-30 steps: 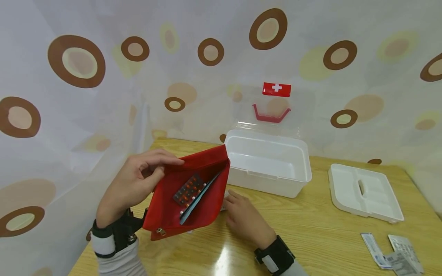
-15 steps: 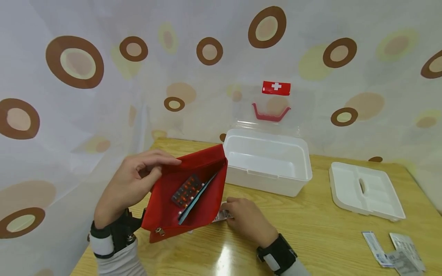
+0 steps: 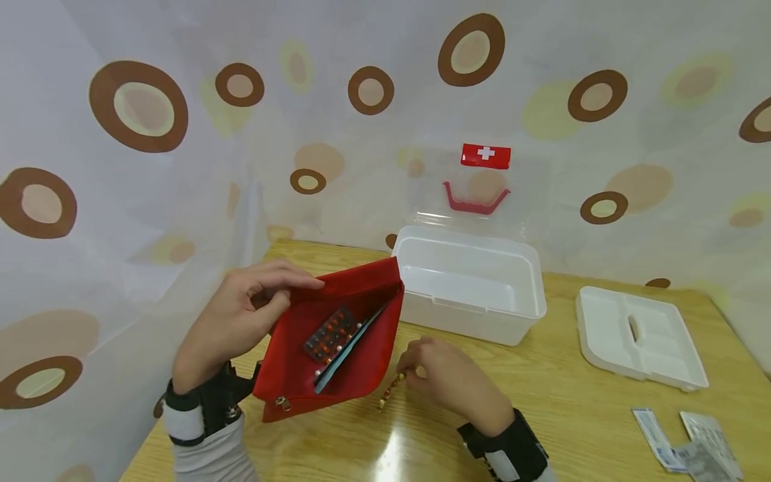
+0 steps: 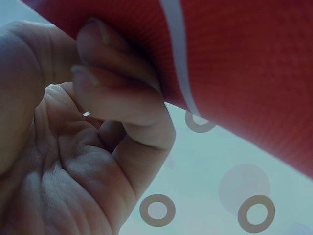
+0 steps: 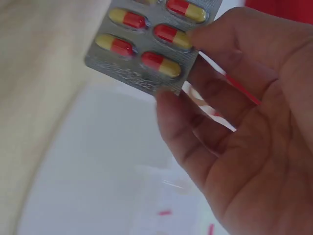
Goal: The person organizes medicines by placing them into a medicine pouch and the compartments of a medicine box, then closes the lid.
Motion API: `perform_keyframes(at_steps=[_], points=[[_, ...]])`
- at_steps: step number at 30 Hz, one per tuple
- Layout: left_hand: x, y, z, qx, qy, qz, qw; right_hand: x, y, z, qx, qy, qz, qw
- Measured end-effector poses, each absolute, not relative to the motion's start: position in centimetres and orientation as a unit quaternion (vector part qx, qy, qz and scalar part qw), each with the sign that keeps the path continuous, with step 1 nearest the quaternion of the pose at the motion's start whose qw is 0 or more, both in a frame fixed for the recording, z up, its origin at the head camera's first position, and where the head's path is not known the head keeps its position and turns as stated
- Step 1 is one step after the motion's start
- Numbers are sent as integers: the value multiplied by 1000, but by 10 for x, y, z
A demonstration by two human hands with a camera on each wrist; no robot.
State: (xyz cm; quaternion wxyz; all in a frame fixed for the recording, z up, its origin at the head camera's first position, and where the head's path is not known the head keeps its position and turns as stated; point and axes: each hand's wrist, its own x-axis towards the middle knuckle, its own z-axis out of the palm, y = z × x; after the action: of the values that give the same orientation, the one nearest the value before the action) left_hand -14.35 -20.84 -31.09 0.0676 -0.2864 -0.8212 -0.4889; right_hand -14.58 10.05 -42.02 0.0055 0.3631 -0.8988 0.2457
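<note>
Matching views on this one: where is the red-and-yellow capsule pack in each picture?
Head: the capsule pack is low in the middle, nearly edge-on, pinched by the right hand.
Left wrist: not in it.
Right wrist: top, left of centre, capsules facing the camera, cut off by the upper edge.
Shared landmark: the red pouch, left of centre in head, upper right in left wrist, apparently the top-right corner in right wrist.

Head view forward-down, farther; 2 wrist views close; head, left share red pouch (image 3: 375,361).
</note>
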Motion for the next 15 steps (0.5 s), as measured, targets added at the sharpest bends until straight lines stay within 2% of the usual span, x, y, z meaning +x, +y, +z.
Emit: perform_keyframes(at_steps=[4,8,15], points=[[-145,-205,-311,-284,-823,-487,63,-135,111,-394,346,-898,270,-11],[-146,-203,-311,-291,-823,-483,67,-121,119,-368,339,-896,287,5],[-149,-200,-315,-311,-820,-476,60,-97,121,-345,361,-874,299,123]])
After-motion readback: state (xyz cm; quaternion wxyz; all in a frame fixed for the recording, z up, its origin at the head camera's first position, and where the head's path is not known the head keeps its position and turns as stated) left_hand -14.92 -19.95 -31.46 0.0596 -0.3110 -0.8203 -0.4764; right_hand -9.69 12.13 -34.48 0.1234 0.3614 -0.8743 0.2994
